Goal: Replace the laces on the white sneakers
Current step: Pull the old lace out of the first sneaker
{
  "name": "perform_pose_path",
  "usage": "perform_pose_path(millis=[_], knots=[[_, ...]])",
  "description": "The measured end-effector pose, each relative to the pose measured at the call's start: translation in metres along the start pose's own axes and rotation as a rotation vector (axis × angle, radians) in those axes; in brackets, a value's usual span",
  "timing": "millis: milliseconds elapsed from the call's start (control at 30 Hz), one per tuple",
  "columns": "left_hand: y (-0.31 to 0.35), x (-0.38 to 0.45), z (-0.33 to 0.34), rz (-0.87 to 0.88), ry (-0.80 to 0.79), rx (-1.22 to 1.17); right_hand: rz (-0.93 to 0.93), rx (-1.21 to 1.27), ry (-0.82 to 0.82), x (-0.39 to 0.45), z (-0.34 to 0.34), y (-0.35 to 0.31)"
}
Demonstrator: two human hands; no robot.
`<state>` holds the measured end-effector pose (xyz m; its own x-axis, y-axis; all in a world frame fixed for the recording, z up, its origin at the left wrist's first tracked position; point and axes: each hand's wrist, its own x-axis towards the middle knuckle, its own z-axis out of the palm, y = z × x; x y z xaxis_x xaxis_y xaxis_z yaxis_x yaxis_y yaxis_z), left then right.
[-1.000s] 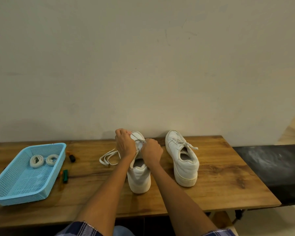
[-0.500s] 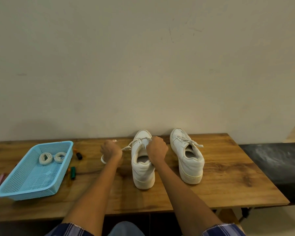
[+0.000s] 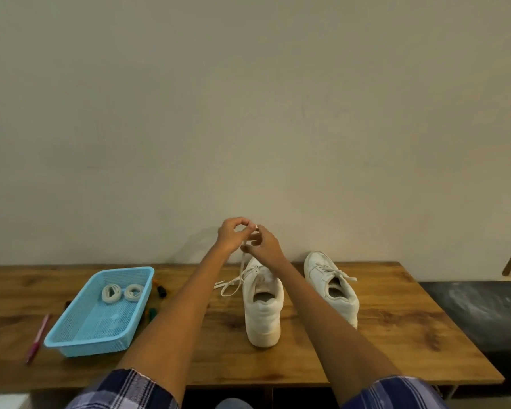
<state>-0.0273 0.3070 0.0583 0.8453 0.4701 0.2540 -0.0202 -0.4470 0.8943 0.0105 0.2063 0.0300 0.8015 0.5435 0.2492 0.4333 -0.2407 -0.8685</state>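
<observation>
Both sneakers, the near one [image 3: 263, 308] and the far one [image 3: 332, 286], are white, with grey insoles; the loose lace [image 3: 233, 283] is off-white; the basket [image 3: 80, 343] is light blue, of fine mesh pattern, holding two cream lace coils [image 3: 123, 292]; the table [image 3: 396, 335] is brown wood with darker grain and knots; the pen [image 3: 37, 339] is pink; the sleeves [image 3: 124, 392] are navy-and-white plaid; the wall [image 3: 248, 113] is plain beige.

Blue-and-white plaid short sleeves [image 3: 124, 389]
</observation>
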Motion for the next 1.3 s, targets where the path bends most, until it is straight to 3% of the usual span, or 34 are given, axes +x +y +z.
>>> perform_pose_path(millis=[100, 233, 300, 367, 433, 533, 667, 767, 933, 1000, 1067, 1200, 1300], knots=[[0.016, -0.006, 0.001, 0.014, -0.034, -0.184, -0.051, 0.034, 0.082, 0.001, -0.012, -0.016], [0.015, -0.017, 0.004, -0.037, -0.123, -0.192, 0.033, 0.261, 0.189, -0.006, -0.031, -0.039], [-0.001, -0.021, 0.01, -0.058, -0.282, -0.051, 0.014, 0.359, 0.262, -0.007, -0.042, -0.05], [-0.012, -0.031, 0.014, -0.081, -0.439, 0.285, -0.01, 0.426, 0.311, -0.008, -0.055, -0.062], [-0.023, -0.04, 0.017, -0.096, -0.47, 0.524, -0.012, 0.455, 0.353, -0.009, -0.066, -0.072], [-0.034, -0.046, 0.014, -0.16, -0.391, 0.666, -0.035, 0.338, 0.472, -0.01, -0.079, -0.076], [-0.034, -0.045, -0.003, -0.272, -0.106, 0.736, -0.088, 0.033, 0.52, -0.016, -0.081, -0.058], [-0.008, -0.038, -0.007, -0.105, -0.018, 0.635, -0.015, -0.246, 0.346, -0.018, -0.077, -0.036], [0.034, -0.03, 0.012, 0.189, -0.113, 0.596, 0.111, -0.393, -0.084, -0.025, -0.059, -0.029], [0.04, -0.03, 0.023, 0.238, -0.12, 0.615, 0.129, -0.332, -0.128, -0.026, -0.054, -0.025], [0.037, -0.031, 0.03, 0.279, -0.108, 0.569, 0.209, -0.105, -0.076, -0.025, -0.053, -0.018], [0.026, -0.028, 0.036, 0.306, -0.062, 0.373, 0.345, 0.16, 0.117, -0.021, -0.059, -0.005], [0.014, -0.023, 0.035, 0.202, 0.011, 0.397, 0.473, 0.243, 0.307, -0.011, -0.068, 0.015]])
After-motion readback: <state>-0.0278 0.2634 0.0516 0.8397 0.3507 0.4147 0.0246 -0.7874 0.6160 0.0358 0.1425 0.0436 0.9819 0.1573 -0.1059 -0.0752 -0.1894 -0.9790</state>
